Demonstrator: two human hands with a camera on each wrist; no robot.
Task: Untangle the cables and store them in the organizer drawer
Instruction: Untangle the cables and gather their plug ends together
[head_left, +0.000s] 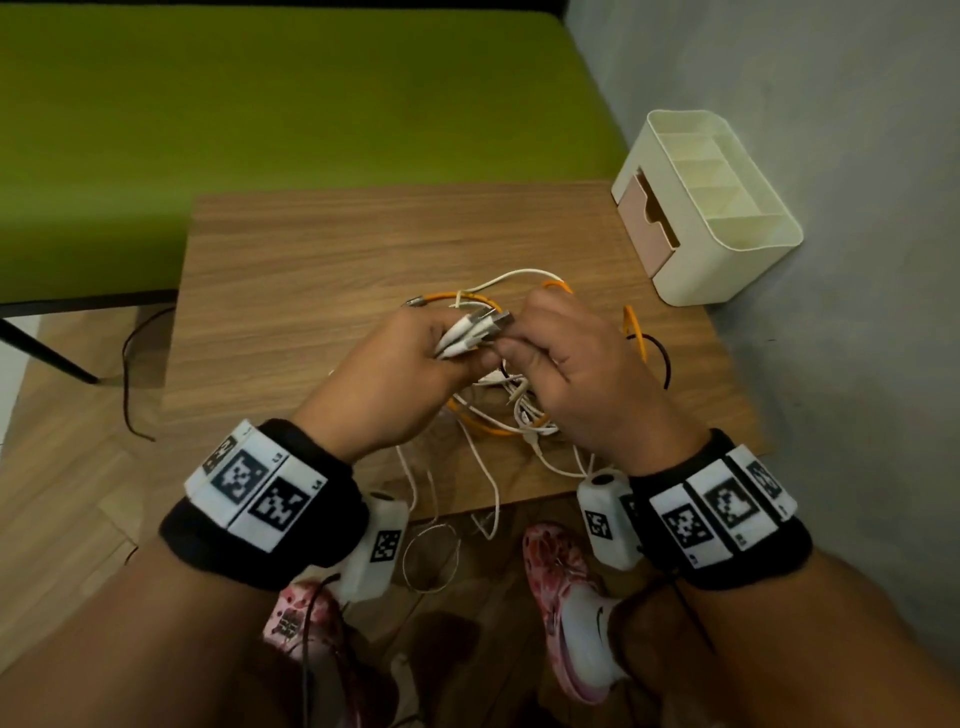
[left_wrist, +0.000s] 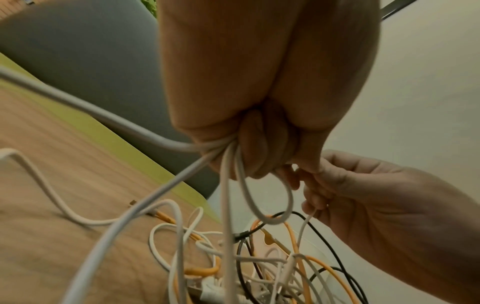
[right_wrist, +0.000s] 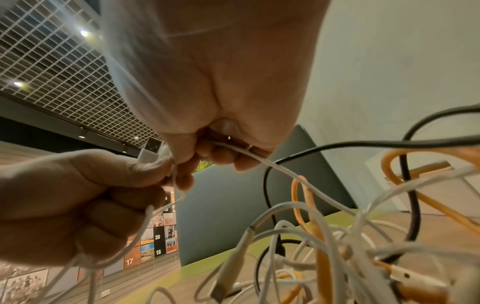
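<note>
Several white cable ends (head_left: 470, 332) pointing up-right

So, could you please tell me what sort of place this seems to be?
Probably an office or exhibition-style room: a grid ceiling, a wall of numbered photos, and a small wooden table beside a green bench.

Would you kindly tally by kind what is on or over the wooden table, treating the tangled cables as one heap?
Bare hands: 2, the left hand and the right hand, both gripping white cables
Tangle of white, orange and black cables: 1, single cables not countable
Cream plastic desk organizer: 1
Pink drawer in it: 1
Total: 5
</note>
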